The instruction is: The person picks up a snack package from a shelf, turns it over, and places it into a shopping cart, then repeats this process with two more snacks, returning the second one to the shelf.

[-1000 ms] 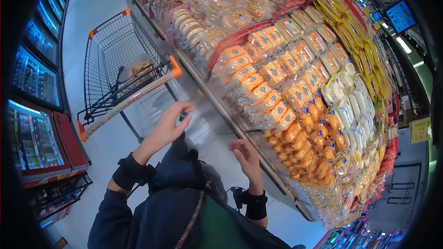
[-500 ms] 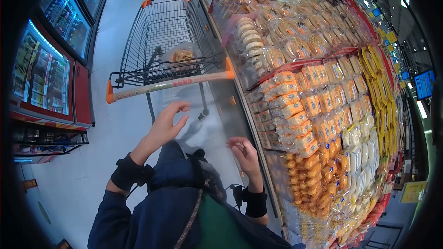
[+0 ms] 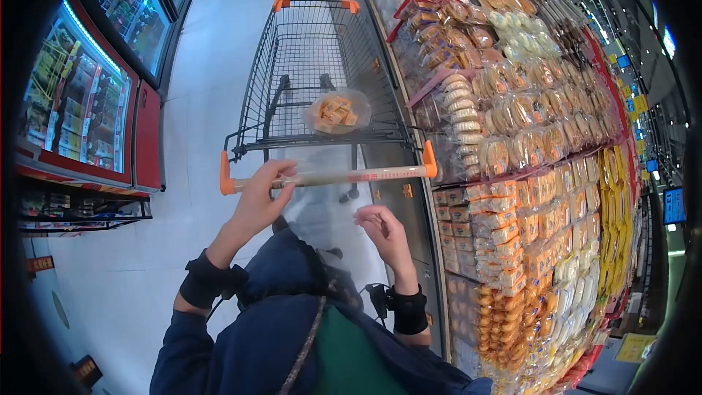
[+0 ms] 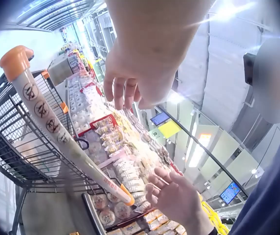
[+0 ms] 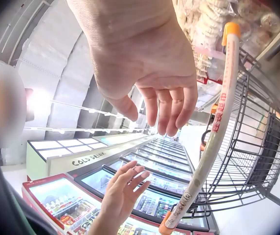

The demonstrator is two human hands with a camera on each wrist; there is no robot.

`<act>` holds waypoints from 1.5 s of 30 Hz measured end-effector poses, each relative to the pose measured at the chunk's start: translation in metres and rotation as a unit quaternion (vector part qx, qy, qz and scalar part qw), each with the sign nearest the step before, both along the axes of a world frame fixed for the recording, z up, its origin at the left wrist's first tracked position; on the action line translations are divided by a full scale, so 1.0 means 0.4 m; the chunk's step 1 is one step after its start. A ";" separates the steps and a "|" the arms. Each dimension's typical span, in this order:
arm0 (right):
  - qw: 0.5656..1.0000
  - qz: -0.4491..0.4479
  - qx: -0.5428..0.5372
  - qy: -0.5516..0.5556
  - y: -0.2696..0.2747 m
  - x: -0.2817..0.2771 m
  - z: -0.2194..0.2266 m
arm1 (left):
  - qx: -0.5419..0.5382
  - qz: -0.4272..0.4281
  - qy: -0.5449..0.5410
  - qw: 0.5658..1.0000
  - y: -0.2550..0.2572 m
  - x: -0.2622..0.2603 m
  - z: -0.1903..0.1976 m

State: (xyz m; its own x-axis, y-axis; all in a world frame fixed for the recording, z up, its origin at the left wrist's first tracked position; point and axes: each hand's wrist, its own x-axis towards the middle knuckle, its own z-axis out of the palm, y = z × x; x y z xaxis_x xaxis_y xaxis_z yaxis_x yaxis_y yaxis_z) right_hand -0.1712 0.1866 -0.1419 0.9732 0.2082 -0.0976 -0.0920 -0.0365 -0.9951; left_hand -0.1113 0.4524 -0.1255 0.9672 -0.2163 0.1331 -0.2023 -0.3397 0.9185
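My left hand (image 3: 259,201) is held in front of the cart handle (image 3: 380,174), overlapping it in the head view. In the left wrist view that hand (image 4: 140,73) hangs apart from the handle (image 4: 71,147), fingers loosely bent and holding nothing. My right hand (image 3: 389,238) hovers nearer the body, below the handle's right part. Its fingers are relaxed and empty, as the right wrist view also shows for this hand (image 5: 152,83). Inside the wire cart (image 3: 298,47), near the handle, lies a clear bag (image 3: 338,112) with orange-and-white packets.
A long display of packaged breads and cakes (image 3: 512,153) runs along the right, its edge close to the cart. Glass-door coolers (image 3: 91,95) line the left side. Pale floor (image 3: 197,73) stretches between them, beside and beyond the cart.
The view has turned left, so the cart has shifted rightward in it, and its handle is now level in front of me and nearer the hands. Both hands keep about the same pose.
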 end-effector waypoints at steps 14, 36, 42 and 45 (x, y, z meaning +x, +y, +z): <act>0.992 0.064 -0.109 -0.020 0.116 0.352 0.038 | 0.030 0.006 -0.010 0.999 0.170 0.131 0.037; 0.720 0.411 -0.558 0.043 0.070 1.098 -0.748 | 0.097 0.029 0.100 0.990 0.060 0.474 -0.023; 0.748 0.373 -0.548 0.039 0.068 1.122 -0.997 | 0.098 -0.013 0.130 0.987 0.021 0.574 -0.023; 0.757 0.350 -0.550 0.045 0.078 1.139 -1.067 | 0.099 -0.028 0.119 0.988 0.006 0.609 -0.022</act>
State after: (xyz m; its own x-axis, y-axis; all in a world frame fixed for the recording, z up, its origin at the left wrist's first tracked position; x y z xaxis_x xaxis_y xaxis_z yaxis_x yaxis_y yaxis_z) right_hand 0.2842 0.2177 -0.5687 0.6417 0.4141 -0.6456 0.2679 -0.9097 -0.3172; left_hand 0.1321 0.4546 -0.1341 0.9518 -0.2693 -0.1471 -0.0123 -0.5125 0.8586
